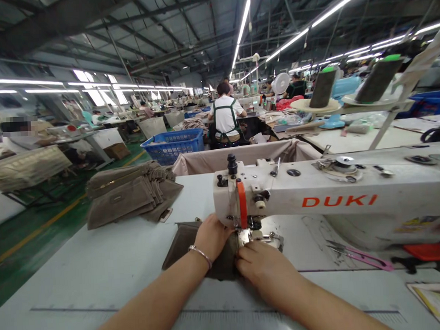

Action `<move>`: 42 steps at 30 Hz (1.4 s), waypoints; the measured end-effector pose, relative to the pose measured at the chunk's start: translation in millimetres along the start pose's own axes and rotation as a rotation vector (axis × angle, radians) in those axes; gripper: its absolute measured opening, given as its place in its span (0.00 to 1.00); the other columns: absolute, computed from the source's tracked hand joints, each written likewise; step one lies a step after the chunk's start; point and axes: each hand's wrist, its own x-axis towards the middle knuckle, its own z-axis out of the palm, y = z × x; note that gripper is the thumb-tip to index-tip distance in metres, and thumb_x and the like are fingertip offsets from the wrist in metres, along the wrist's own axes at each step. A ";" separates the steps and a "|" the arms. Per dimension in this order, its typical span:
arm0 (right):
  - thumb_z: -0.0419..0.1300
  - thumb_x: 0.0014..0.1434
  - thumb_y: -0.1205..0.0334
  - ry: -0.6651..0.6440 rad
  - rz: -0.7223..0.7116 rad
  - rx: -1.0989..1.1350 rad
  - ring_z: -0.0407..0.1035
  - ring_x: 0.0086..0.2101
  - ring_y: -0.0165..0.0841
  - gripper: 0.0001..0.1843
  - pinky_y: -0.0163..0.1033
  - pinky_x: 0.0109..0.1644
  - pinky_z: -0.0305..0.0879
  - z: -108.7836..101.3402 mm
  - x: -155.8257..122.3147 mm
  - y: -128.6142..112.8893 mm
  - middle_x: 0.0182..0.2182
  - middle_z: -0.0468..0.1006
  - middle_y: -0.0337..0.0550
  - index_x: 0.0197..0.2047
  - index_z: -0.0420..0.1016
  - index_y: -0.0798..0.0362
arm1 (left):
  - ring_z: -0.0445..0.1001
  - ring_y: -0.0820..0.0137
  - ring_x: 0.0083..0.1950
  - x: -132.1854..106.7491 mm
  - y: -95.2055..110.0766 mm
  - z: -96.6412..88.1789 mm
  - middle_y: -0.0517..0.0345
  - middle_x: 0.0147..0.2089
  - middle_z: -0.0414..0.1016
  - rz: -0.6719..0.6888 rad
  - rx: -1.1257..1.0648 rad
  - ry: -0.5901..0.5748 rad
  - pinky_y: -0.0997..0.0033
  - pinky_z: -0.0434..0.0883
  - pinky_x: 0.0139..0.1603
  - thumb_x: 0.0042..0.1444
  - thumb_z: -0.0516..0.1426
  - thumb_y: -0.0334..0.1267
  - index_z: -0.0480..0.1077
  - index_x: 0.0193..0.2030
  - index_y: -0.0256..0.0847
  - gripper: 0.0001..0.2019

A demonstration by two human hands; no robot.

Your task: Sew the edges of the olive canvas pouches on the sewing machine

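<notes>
A dark brown fabric piece (178, 247) lies flat on the sewing table under the head of a white sewing machine (279, 194). My left hand (214, 237), with a bracelet at the wrist, presses on the fabric left of the presser foot (244, 237); its fingertips are partly hidden behind the machine head. Just in front of the foot, my right hand (263, 267) has its fingers curled together at the fabric's right edge. What lies between those fingers is hidden, though the fabric runs right up to them.
Stacked brown fabric pieces (129, 191) sit at the table's far left. Pink-handled thread snips (362, 257) lie right of the needle area. Behind the machine stands a cloth-lined bin (205, 161) and a blue basket (175, 145). Thread cones (322, 88) stand at right; a person (225, 113) sits ahead.
</notes>
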 end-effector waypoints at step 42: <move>0.57 0.53 0.72 0.278 0.040 0.185 0.70 0.41 0.36 0.09 0.40 0.48 0.68 9.6 -19.3 -11.1 0.37 0.78 0.44 0.38 0.74 0.54 | 0.71 0.66 0.57 -47.9 5.9 -6.5 0.54 0.55 0.74 0.297 -0.167 -0.082 0.62 0.68 0.61 0.63 0.51 0.27 0.68 0.55 0.41 0.15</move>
